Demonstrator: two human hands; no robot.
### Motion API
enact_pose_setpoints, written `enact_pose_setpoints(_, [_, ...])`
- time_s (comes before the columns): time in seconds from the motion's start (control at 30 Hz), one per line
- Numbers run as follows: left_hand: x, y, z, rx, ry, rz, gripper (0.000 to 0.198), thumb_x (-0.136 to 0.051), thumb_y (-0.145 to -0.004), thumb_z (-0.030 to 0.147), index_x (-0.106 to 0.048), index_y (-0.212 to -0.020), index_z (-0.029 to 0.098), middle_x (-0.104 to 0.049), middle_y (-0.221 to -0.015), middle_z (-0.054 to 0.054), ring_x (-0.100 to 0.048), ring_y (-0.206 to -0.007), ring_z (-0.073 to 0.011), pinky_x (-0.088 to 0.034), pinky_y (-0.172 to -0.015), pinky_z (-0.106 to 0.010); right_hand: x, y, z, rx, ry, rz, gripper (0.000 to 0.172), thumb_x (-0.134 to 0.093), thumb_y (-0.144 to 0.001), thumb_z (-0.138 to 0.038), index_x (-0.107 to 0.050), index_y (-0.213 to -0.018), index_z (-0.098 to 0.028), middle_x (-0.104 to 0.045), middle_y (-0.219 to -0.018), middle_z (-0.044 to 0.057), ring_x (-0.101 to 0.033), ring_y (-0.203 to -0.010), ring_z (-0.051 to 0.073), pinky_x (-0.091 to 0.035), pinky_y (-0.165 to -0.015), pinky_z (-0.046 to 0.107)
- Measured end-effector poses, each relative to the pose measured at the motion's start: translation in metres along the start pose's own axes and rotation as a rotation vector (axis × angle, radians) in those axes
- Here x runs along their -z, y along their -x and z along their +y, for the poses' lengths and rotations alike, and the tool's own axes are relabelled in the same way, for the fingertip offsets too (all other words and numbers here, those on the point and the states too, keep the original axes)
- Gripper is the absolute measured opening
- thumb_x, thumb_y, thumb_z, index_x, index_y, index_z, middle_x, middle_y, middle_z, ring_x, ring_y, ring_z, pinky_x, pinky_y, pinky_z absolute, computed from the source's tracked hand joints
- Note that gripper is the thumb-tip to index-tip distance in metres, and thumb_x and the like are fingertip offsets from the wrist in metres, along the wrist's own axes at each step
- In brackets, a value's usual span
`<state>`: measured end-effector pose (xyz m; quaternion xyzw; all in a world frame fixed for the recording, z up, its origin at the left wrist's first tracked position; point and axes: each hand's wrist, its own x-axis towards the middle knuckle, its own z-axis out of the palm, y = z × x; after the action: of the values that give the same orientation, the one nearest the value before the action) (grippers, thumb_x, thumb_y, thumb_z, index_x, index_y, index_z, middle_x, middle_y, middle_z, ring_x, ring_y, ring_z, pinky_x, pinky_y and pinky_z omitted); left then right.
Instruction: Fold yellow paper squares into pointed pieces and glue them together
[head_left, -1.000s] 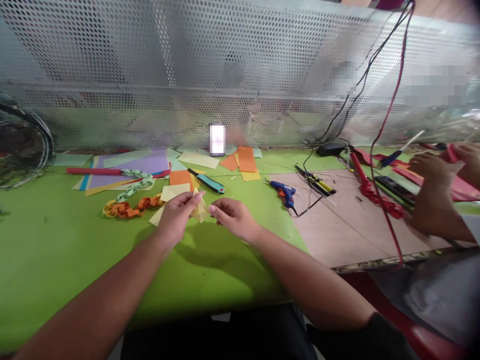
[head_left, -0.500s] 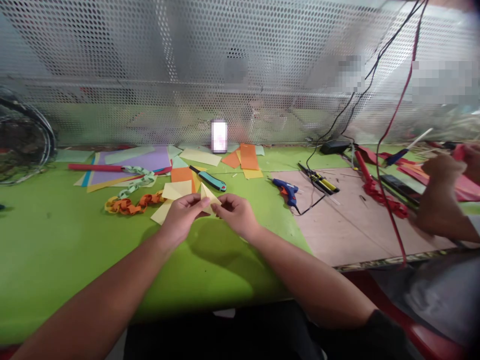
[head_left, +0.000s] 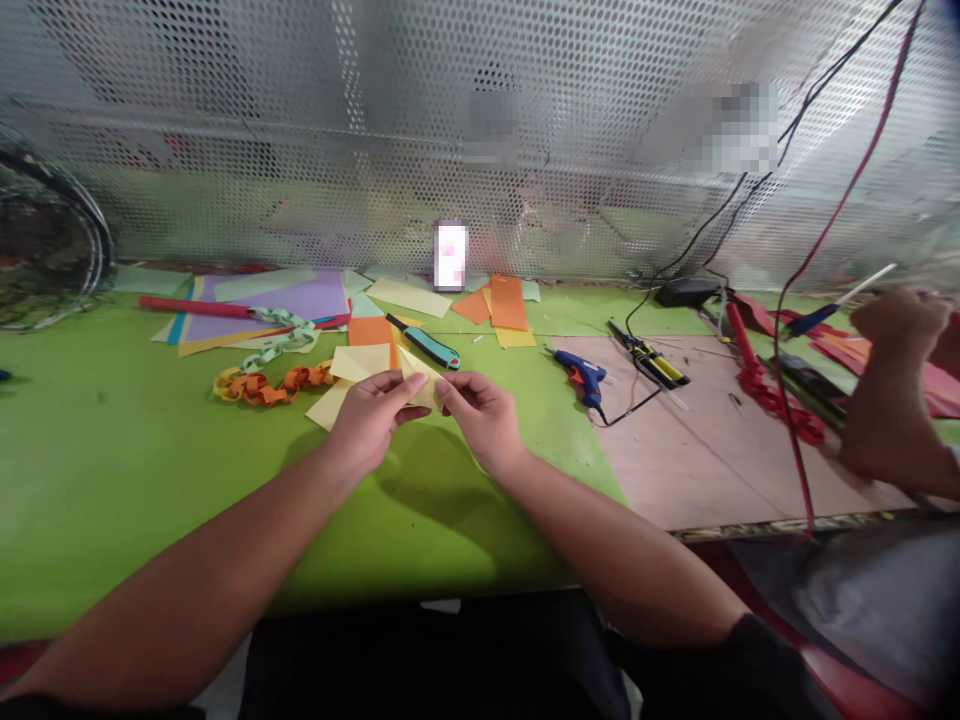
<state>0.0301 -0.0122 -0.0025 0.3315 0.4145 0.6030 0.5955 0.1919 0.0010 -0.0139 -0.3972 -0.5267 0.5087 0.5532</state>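
A folded piece of pale yellow paper (head_left: 420, 392) with a pointed tip is held between both hands above the green table (head_left: 187, 500). My left hand (head_left: 375, 415) pinches its left side, thumb on top. On the right side, my right hand (head_left: 484, 415) grips the edge between thumb and fingers. Pale yellow sheets (head_left: 358, 362) lie just behind my left hand. Beyond the folded paper rests a teal utility knife (head_left: 427, 344). An orange paper chain (head_left: 281, 385) curls to the left, joined to a light green one (head_left: 279, 345).
Coloured sheets (head_left: 247, 305) and orange paper (head_left: 510, 302) lie along the metal mesh wall (head_left: 300, 150). A blue glue gun (head_left: 581, 375) and a black-yellow tool (head_left: 652, 358) are on the right. A co-worker's arm (head_left: 892, 390) reaches in at far right, near hanging cables (head_left: 840, 180).
The camera view has shifted slightly. The folded paper is turned a little between my hands, its tip less upright. The co-worker's hand has moved a little.
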Motion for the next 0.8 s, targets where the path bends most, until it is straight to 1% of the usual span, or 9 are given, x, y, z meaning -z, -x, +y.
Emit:
enact_pose_setpoints(0.1, [-0.0008, 0.0019, -0.0002, -0.007, -0.017, -0.022, 0.028, -0.097, -0.072, 0.037, -0.081, -0.081, 0.015, -0.072, -0.08, -0.003, -0.07, -0.075, -0.0135, -0.069, -0.075, -0.03, 0.0004, -0.001, 0.002, -0.013, 0.021, 0.023, 0.034, -0.084, -0.083, -0.051, -0.077, -0.09, -0.019, -0.072, -0.074, 0.003, -0.062, -0.062, 0.013, -0.053, -0.057, 0.027])
enact_pose_setpoints(0.23, [-0.0007, 0.003, -0.0023, 0.0, -0.061, -0.053, 0.03, -0.096, -0.074, 0.036, -0.084, -0.091, 0.015, -0.076, -0.091, -0.005, -0.072, -0.082, -0.0148, -0.069, -0.081, -0.031, 0.002, 0.0005, 0.0026, 0.042, 0.088, 0.034, 0.029, -0.081, -0.088, -0.047, -0.076, -0.091, -0.018, -0.072, -0.074, 0.003, -0.062, -0.061, 0.013, -0.052, -0.056, 0.027])
enact_pose_setpoints(0.3, [-0.0005, 0.0031, -0.0032, -0.006, -0.053, -0.031, 0.027, -0.095, -0.075, 0.037, -0.083, -0.087, 0.016, -0.074, -0.085, -0.003, -0.071, -0.078, -0.0136, -0.069, -0.08, -0.031, 0.0024, 0.0027, 0.0012, 0.158, 0.165, 0.028, 0.022, -0.078, -0.092, -0.041, -0.077, -0.093, -0.019, -0.075, -0.079, 0.004, -0.065, -0.066, 0.014, -0.055, -0.06, 0.028])
enact_pose_setpoints(0.4, [-0.0011, 0.0033, -0.0027, 0.0, -0.004, -0.005, 0.025, -0.096, -0.075, 0.036, -0.083, -0.084, 0.017, -0.072, -0.08, -0.002, -0.07, -0.073, -0.0124, -0.068, -0.076, -0.028, 0.0024, 0.0048, -0.0016, 0.435, 0.339, 0.018, 0.013, -0.073, -0.096, -0.028, -0.08, -0.103, -0.02, -0.076, -0.09, 0.007, -0.069, -0.075, 0.015, -0.06, -0.068, 0.03])
enact_pose_setpoints(0.5, [-0.0031, 0.0039, -0.0001, 0.027, 0.046, 0.013, 0.027, -0.098, -0.071, 0.034, -0.083, -0.085, 0.017, -0.075, -0.084, -0.003, -0.071, -0.074, -0.0129, -0.067, -0.073, -0.027, 0.0026, 0.0039, -0.002, 0.686, 0.452, 0.014, 0.021, -0.069, -0.098, -0.017, -0.08, -0.116, -0.02, -0.076, -0.097, 0.009, -0.071, -0.082, 0.016, -0.061, -0.071, 0.031])
enact_pose_setpoints(0.57, [-0.0041, 0.0045, 0.0016, 0.035, 0.06, 0.03, 0.028, -0.099, -0.068, 0.033, -0.082, -0.082, 0.016, -0.074, -0.083, -0.003, -0.07, -0.073, -0.0126, -0.067, -0.073, -0.028, 0.0028, 0.0028, -0.0014, 0.772, 0.474, 0.022, 0.025, -0.068, -0.099, -0.015, -0.08, -0.12, -0.021, -0.076, -0.098, 0.009, -0.072, -0.084, 0.017, -0.062, -0.072, 0.031])
enact_pose_setpoints(0.6, [-0.0042, 0.0048, 0.0023, 0.033, 0.055, 0.031, 0.027, -0.099, -0.068, 0.032, -0.082, -0.081, 0.016, -0.073, -0.081, -0.002, -0.07, -0.072, -0.0123, -0.067, -0.073, -0.028, 0.0029, 0.0027, -0.0014, 0.781, 0.482, 0.026, 0.025, -0.067, -0.099, -0.015, -0.08, -0.12, -0.022, -0.076, -0.097, 0.009, -0.072, -0.082, 0.017, -0.062, -0.071, 0.031])
enact_pose_setpoints(0.67, [-0.0035, 0.0055, 0.0031, 0.013, 0.023, 0.018, 0.027, -0.099, -0.069, 0.033, -0.082, -0.082, 0.017, -0.072, -0.081, -0.001, -0.069, -0.072, -0.0124, -0.067, -0.075, -0.029, 0.003, 0.0034, -0.0024, 0.74, 0.49, 0.034, 0.023, -0.067, -0.099, -0.017, -0.08, -0.117, -0.022, -0.076, -0.094, 0.008, -0.07, -0.077, 0.016, -0.061, -0.068, 0.031])
enact_pose_setpoints(0.8, [0.0003, 0.0056, 0.0025, -0.078, -0.107, -0.005, 0.033, -0.091, -0.079, 0.046, -0.084, -0.097, 0.02, -0.077, -0.088, -0.004, -0.072, -0.075, -0.0161, -0.066, -0.073, -0.031, 0.0026, 0.0073, -0.0067, 0.559, 0.453, 0.032, 0.014, -0.069, -0.098, -0.025, -0.081, -0.105, -0.023, -0.076, -0.091, 0.007, -0.069, -0.074, 0.017, -0.061, -0.067, 0.033])
